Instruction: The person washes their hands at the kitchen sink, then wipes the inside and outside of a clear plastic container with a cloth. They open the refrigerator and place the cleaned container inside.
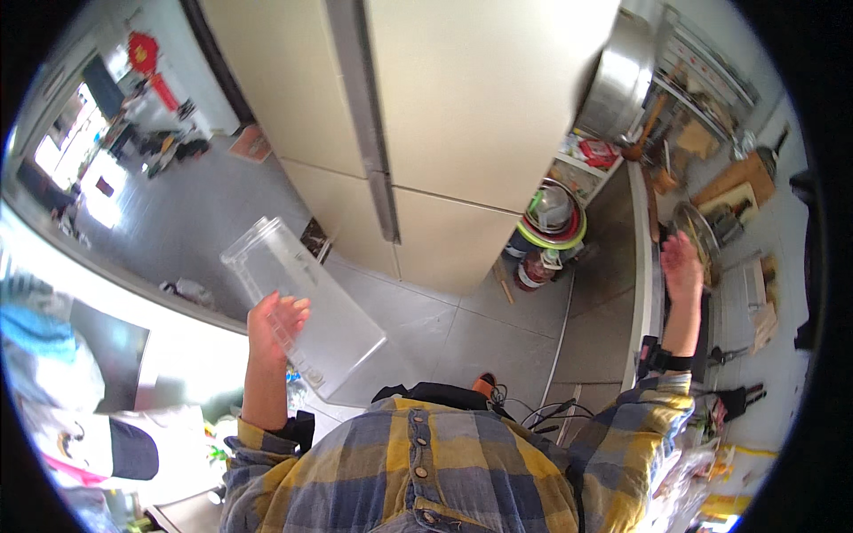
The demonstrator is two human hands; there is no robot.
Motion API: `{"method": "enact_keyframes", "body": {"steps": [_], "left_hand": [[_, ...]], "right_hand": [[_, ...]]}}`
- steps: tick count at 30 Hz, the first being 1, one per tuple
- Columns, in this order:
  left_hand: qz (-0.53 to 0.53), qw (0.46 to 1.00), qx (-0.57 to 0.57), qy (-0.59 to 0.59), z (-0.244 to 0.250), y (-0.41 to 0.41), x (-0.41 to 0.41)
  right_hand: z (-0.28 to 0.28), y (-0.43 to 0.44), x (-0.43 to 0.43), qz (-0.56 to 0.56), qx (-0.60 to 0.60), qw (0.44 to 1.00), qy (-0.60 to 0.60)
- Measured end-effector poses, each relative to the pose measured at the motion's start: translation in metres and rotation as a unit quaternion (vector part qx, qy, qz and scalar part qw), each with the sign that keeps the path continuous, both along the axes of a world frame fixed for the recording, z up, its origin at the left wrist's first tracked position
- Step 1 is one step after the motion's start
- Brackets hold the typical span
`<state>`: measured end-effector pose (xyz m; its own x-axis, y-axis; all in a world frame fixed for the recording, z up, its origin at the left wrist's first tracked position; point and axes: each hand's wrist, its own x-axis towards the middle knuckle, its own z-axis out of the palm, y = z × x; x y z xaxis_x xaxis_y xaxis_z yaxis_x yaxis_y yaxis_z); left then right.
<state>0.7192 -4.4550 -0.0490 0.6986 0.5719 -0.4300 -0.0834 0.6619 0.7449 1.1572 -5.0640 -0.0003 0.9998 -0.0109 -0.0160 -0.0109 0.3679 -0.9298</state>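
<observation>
My left hand [274,326] grips the long edge of a clear plastic bin [326,313], held tilted above the tiled floor. Its fingers curl over the rim, and the thumb side is partly hidden. On the other side, my right hand [682,270] is raised over the counter, beside a round metal pan [698,233]. Blur hides whether its fingers touch the pan. Straight ahead stands a cream refrigerator [460,100] with its doors closed and a dark vertical handle strip [363,100].
Nested basins [576,240] and a jar [533,272] stand on the floor right of the refrigerator. Cables [553,413] lie near my foot. A large steel pot [616,80] and cutting boards [736,186] line the right side. A white surface [180,353] lies left.
</observation>
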Motion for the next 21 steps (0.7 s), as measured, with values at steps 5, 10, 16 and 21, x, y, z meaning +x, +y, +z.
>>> {"method": "enact_keyframes", "body": {"steps": [5,10,16,21], "left_hand": [[0.036,0.999,-0.029,0.027,-0.009,0.01,-0.016],[0.063,0.998,0.003,0.032,-0.008,0.029,-0.026],[0.082,0.997,0.01,0.002,-0.02,0.073,-0.037],[0.144,0.986,0.02,0.077,-0.009,0.1,-0.026]], "right_hand": [[0.027,0.214,-0.083,0.209,-0.328,0.911,-0.134],[0.01,0.344,-0.098,0.265,-0.464,0.769,-0.351],[-0.031,0.466,-0.077,0.259,-0.514,0.629,-0.522],[-0.13,0.542,-0.046,0.335,-0.577,0.539,-0.514]]}}
